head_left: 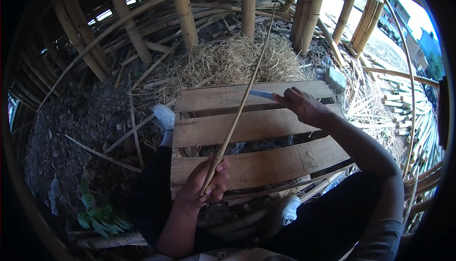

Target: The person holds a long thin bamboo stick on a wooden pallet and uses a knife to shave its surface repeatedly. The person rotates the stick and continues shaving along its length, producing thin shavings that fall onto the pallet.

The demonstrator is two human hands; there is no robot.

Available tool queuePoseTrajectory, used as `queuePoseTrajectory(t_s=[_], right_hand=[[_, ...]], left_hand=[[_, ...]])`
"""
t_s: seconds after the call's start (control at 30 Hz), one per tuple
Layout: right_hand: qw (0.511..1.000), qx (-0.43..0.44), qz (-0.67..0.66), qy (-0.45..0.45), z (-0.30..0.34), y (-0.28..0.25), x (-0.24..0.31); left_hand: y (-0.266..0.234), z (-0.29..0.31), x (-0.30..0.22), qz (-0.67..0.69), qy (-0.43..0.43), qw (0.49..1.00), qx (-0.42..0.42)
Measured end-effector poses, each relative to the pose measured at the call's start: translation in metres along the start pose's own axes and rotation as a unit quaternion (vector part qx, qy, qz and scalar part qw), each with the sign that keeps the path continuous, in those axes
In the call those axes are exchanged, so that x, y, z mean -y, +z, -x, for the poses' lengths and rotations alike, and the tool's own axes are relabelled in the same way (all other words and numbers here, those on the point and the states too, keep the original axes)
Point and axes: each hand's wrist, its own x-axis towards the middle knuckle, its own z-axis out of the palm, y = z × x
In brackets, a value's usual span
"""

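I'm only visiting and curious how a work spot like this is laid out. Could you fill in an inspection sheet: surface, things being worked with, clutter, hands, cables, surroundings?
Surface: wooden platform of planks with open gaps between them.
Job's things: long thin stick, slanting up and away across the platform; knife, blade close by the stick, contact unclear.
Clutter: straw-like heap beyond the platform; loose strip on the ground at left.
Grippers: bare hands; left hand closed around the stick's near end, right hand gripping the knife.
Cables: nothing seen.
Surroundings: upright bamboo post among others at the back; green plant at lower left.
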Motion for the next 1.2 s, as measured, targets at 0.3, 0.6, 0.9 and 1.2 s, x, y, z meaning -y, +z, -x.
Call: queuePoseTrajectory(t_s=[0.3, 0.6, 0.9, 1.2], right_hand=[[0.986, 0.069, 0.15, -0.011, 0.01, 0.001, -0.011], [0.996, 0.033, 0.077, 0.037, 0.008, -0.023, -0.012], [0.977, 0.128, 0.118, 0.121, -0.006, -0.012, 0.001], [0.955, 0.177, 0.127, 0.202, 0.007, 0.019, -0.027]], left_hand=[[-0.001, -0.002, 0.0, -0.025, -0.004, 1.0, 0.002], [0.003, -0.003, 0.0, -0.026, -0.013, 1.0, -0.01], [0.002, 0.001, 0.0, -0.032, -0.013, 0.999, -0.012], [0.009, -0.001, 0.005, -0.125, -0.014, 0.991, -0.054]])
